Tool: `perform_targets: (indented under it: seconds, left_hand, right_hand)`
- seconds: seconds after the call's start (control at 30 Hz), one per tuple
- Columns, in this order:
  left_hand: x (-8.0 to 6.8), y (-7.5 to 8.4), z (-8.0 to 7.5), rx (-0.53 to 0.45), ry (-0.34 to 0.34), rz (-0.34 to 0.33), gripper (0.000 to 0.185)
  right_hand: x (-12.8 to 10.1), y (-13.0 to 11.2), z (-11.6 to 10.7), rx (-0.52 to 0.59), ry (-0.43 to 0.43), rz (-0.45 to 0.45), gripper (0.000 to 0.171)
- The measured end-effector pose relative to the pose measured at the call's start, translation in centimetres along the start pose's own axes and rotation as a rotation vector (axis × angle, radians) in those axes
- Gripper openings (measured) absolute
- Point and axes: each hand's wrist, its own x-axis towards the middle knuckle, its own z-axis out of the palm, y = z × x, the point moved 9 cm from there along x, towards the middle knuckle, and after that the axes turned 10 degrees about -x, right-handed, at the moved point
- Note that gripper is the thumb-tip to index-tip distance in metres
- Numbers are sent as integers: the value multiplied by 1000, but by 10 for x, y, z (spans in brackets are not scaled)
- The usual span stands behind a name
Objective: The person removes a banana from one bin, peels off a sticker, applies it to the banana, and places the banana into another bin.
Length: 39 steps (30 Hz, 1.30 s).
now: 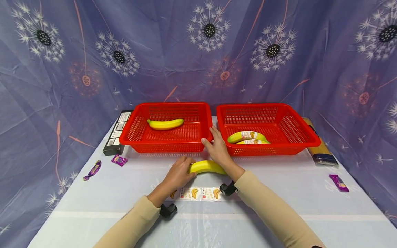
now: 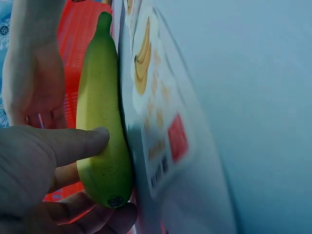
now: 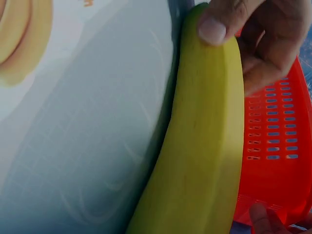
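Two red baskets are set on the bench; four bananas are counted, one banana pinched by left hand fingers; right hand fingers are spread.

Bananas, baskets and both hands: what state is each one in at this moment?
Banana on table: lying flat, unlabelled, gripped at one end by left hand.
Right hand: open, resting behind that banana.
Left basket: holds one bare banana.
Right basket: holds two labelled bananas.
Sticker strip: flat on table.
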Motion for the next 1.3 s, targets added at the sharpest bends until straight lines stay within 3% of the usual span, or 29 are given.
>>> perform_targets:
  seconds: [0.33,0.63,0.87,1.0,1.13,1.3]
  left_hand:
    - [9,6,10,14,-11,-5,42]
    - [0,8,-2,21,36,28,50]
    - [-16,13,-19,17,82,65,45]
    - [-28,18,-22,6,70,96,40]
    - [-42,22,-17,11,30,130,34]
    - [-55,26,-1,19,-56,174,27]
  right_hand:
    - [0,3,1,-14,-4,11,66]
    - [-11,-2,-2,-41,-5,-2,72]
    - [-46,-9,-16,-41,-26,-78,68]
    - [-74,-6,-27,-137,-3,-165,61]
    - [-100,0,-32,-264,-6,-227,50]
    - [-121,11,-24,-331,-131,-240,38]
